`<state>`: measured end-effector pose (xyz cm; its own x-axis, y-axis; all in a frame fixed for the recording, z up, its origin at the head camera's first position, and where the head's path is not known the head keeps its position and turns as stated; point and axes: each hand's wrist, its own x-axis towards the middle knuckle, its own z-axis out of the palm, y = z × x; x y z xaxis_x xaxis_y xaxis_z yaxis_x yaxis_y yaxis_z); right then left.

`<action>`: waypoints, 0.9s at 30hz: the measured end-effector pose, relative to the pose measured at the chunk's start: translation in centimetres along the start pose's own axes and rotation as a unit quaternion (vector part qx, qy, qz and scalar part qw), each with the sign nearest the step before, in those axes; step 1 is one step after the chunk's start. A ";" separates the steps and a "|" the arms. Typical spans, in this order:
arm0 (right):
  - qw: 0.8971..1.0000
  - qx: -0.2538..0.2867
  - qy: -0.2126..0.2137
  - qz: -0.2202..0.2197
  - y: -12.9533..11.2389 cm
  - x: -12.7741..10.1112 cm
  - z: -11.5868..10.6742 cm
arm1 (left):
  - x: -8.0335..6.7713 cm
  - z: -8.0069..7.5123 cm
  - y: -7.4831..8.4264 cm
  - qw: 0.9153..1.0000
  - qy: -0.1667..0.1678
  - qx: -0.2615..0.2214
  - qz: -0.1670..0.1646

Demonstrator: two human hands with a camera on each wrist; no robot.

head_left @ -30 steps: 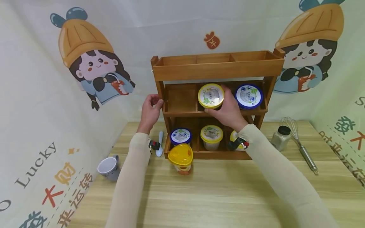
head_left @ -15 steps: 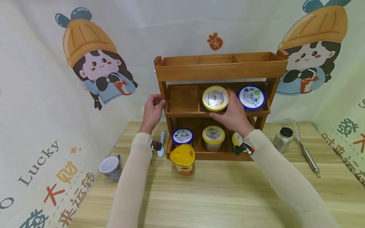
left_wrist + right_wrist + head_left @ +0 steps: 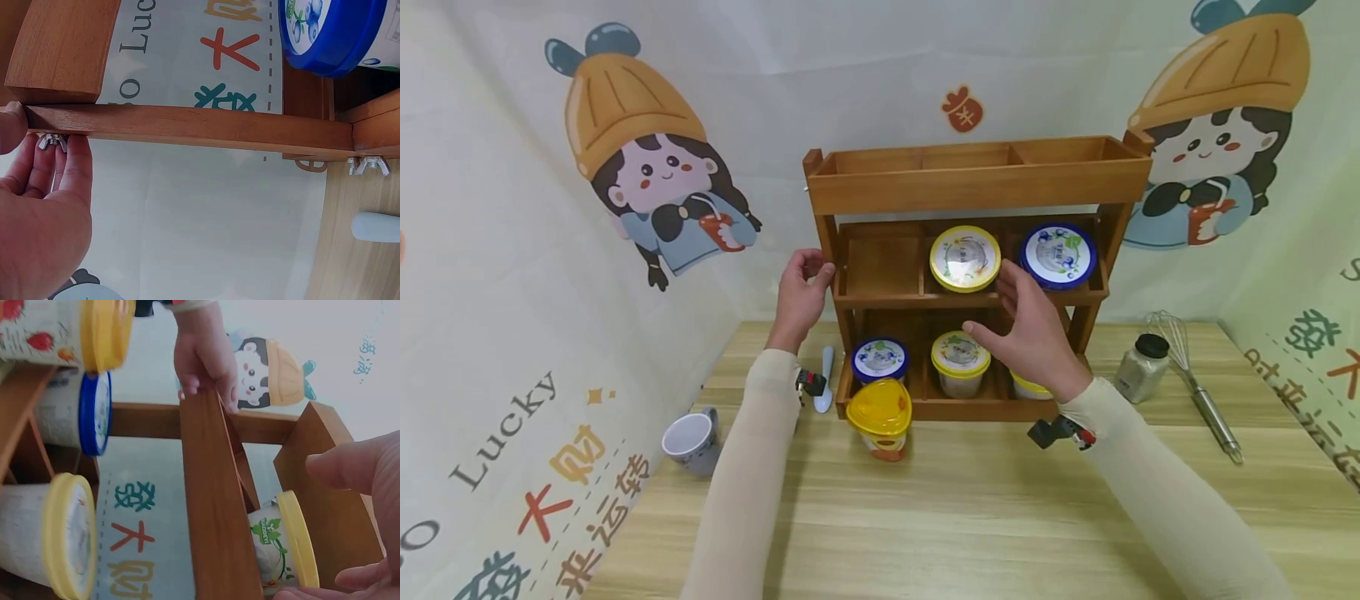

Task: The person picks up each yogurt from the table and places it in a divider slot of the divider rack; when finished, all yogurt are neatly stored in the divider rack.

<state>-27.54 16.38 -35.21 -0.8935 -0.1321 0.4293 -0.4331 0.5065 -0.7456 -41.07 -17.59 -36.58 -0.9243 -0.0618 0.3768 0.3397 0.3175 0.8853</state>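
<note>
My left hand (image 3: 801,292) grips the left upright of a three-tier wooden rack (image 3: 977,192); in the left wrist view the thumb and fingers pinch opposite sides of this post (image 3: 187,128), beside a wing nut (image 3: 53,142). My right hand (image 3: 1037,333), fingers spread and loosely bent, is just right of and below a yellow-lidded tub (image 3: 965,258) in the middle tier's centre compartment. In the right wrist view its fingertips lie close by that tub (image 3: 275,550). A blue-lidded tub (image 3: 1058,256) sits in the compartment to the right.
Lower-tier tubs include a blue-lidded one (image 3: 880,358) and a yellow-lidded one (image 3: 961,354). A yellow-topped container (image 3: 880,408) stands before the rack. Around it are a mug (image 3: 691,442), a pale spoon (image 3: 824,383), a black-capped jar (image 3: 1144,367) and a whisk (image 3: 1206,408).
My right hand has let go of the yellow-lidded tub and drawn back down and to the right. The tub stays in the middle compartment. My left hand keeps its hold on the rack.
</note>
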 end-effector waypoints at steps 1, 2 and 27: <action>1.000 0.003 0.000 0.002 0.0 -0.4 0.0 | 0.0 0.0 0.0 1.000 0.000 -0.001 -0.001; 1.000 0.004 -0.001 0.004 0.1 -0.7 0.0 | 0.0 0.0 0.0 1.000 0.001 0.000 -0.002; 0.987 0.105 -0.114 -0.030 4.2 -5.2 6.2 | -0.1 -0.1 -0.1 1.000 0.001 -0.005 0.009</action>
<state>-25.43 13.92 -43.76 -0.8581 -0.3581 0.3679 -0.4804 0.3071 -0.8215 -41.01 -17.69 -36.70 -0.9173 -0.0584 0.3939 0.3584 0.3100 0.8806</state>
